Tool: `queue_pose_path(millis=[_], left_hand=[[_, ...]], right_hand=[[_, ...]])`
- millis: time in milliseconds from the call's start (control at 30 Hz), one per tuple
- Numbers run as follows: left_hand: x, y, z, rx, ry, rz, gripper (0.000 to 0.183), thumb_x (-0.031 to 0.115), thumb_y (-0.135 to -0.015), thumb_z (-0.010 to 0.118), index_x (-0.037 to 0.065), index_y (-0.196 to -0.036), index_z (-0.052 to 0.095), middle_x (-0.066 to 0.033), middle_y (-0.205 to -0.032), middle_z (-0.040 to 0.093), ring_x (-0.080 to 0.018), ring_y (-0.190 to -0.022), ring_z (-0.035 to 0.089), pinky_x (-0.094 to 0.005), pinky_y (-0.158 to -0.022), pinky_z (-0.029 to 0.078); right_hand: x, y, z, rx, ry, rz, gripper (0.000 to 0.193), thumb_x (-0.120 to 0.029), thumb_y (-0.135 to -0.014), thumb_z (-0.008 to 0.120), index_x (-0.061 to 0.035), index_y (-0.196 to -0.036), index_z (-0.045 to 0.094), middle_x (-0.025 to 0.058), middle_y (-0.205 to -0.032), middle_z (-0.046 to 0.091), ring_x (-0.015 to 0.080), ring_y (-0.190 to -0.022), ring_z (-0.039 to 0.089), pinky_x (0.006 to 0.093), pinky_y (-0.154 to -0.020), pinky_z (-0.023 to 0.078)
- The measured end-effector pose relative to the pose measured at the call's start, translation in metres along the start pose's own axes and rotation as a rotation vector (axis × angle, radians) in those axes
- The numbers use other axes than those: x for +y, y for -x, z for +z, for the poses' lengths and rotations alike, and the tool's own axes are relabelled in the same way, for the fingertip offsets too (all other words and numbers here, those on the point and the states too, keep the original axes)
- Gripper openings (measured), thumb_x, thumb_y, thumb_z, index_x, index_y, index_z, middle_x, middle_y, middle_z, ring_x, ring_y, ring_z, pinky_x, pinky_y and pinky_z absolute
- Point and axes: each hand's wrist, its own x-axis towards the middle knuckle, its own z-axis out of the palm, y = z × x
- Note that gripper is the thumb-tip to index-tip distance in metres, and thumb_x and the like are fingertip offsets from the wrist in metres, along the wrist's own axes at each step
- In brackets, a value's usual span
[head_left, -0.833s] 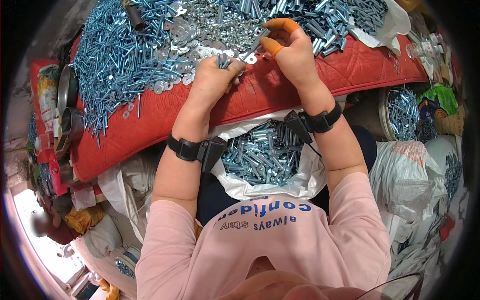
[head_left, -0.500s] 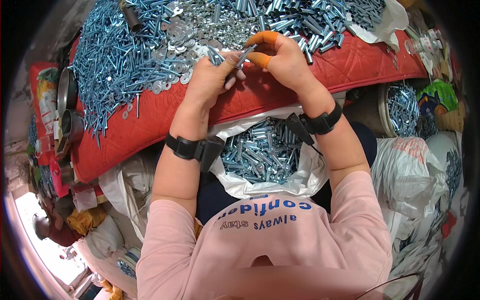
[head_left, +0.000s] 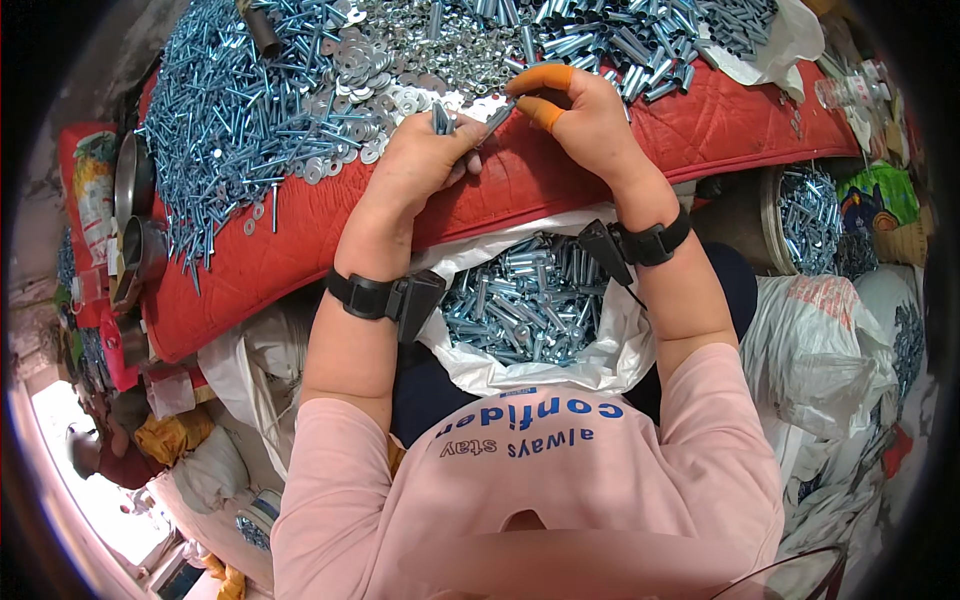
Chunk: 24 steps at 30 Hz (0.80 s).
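Head view: left hand [head_left: 425, 160] clenched on a small bundle of bolts [head_left: 441, 118], tips poking up above the fist, over the red cushion [head_left: 520, 190]. Right hand [head_left: 580, 120], orange finger caps [head_left: 545, 110] on, pinching one bolt [head_left: 498, 118] by its far end, near end touching the left thumb. Best to keep the bundle tight & feed the single bolt in straight, w/ wrists low over the cushion. Vs 0.5 s ago: both hands slightly higher, closer to the washer pile [head_left: 400, 80]; bag of bolts [head_left: 530, 300] in lap unchanged.
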Motion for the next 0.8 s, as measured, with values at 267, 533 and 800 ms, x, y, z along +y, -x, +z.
queue_pose_path(millis=[267, 533, 800], left_hand=[[-0.006, -0.002, -0.009, -0.152, 0.003, 0.006, 0.018, 0.02, -0.088, 0.058, 0.004, -0.084, 0.064, -0.0013, -0.062, 0.059, -0.0039, -0.045, 0.043, -0.0172, -0.041, 0.028], [-0.009, -0.002, -0.008, -0.083, 0.057, 0.012, 0.015, 0.015, -0.087, 0.058, 0.003, -0.082, 0.066, -0.0026, -0.059, 0.06, -0.0054, -0.042, 0.043, -0.0202, -0.038, 0.028], [-0.006, -0.001, -0.008, -0.089, 0.001, 0.021, 0.018, 0.022, -0.088, 0.061, 0.004, -0.082, 0.063, -0.0017, -0.06, 0.059, -0.004, -0.043, 0.043, -0.0175, -0.04, 0.028]], right_hand=[[-0.004, 0.003, -0.002, 0.005, 0.001, -0.077, 0.016, -0.005, -0.078, 0.069, -0.0039, -0.093, 0.069, 0.0061, -0.088, 0.068, 0.0132, -0.079, 0.064, 0.0253, -0.072, 0.05], [-0.01, -0.004, -0.008, -0.06, 0.209, 0.064, 0.021, -0.019, -0.077, 0.073, -0.0034, -0.091, 0.069, 0.0075, -0.079, 0.068, 0.0148, -0.071, 0.063, 0.0272, -0.065, 0.049], [0.001, -0.001, -0.013, 0.09, 0.063, 0.013, 0.023, -0.024, -0.078, 0.073, -0.0054, -0.091, 0.07, 0.0063, -0.08, 0.065, 0.0137, -0.071, 0.059, 0.026, -0.066, 0.047]])
